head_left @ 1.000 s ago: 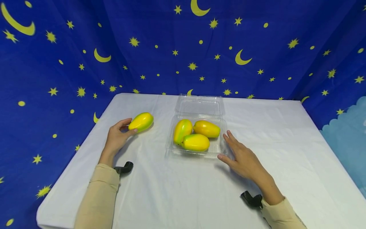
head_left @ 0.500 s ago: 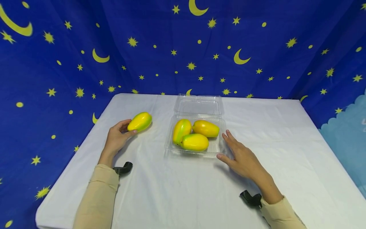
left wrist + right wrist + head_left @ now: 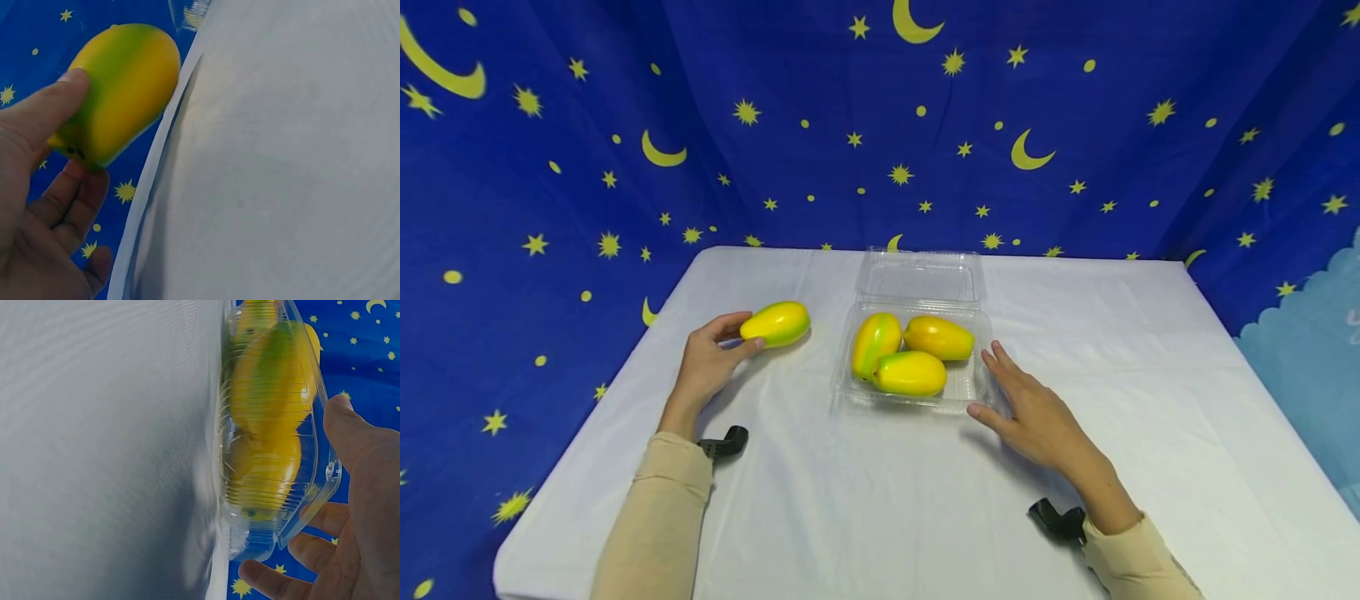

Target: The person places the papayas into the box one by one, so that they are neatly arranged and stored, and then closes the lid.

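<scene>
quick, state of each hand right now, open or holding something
Left hand: holding a yellow-green fruit between thumb and fingers.
Right hand: open, holding nothing, beside the clear container.

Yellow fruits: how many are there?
4: one held fruit in the left grip; in the clear box, a left fruit, back-right fruit and front fruit.

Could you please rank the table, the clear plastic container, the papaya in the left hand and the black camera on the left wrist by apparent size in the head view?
1. Table
2. Clear plastic container, lid included
3. Papaya in the left hand
4. Black camera, partly hidden
</scene>
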Available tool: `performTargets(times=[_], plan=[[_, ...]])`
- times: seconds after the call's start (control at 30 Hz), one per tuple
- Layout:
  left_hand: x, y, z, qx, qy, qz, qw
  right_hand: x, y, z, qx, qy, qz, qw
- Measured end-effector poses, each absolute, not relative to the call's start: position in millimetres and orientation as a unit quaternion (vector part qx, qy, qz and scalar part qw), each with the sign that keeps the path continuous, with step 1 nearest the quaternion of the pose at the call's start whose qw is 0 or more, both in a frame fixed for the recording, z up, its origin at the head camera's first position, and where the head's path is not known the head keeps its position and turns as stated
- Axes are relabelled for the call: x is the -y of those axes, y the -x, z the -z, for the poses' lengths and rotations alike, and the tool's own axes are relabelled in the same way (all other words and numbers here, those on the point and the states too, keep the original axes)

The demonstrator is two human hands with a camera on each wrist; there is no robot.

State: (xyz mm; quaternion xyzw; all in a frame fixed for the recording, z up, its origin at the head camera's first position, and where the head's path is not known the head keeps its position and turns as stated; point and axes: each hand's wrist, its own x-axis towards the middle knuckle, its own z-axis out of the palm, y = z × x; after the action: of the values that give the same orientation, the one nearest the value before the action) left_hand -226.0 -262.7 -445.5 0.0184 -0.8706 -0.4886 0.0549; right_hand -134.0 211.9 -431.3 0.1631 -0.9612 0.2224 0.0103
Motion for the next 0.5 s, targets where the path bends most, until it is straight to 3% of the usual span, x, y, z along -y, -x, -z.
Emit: performTargets(times=[0.5], plan=[[232.3, 223.0, 416.3, 0.833, 0.07, 0.539, 0.103, -211.8, 132.7, 431.6, 0.962, -0.16, -0.22, 0.011]])
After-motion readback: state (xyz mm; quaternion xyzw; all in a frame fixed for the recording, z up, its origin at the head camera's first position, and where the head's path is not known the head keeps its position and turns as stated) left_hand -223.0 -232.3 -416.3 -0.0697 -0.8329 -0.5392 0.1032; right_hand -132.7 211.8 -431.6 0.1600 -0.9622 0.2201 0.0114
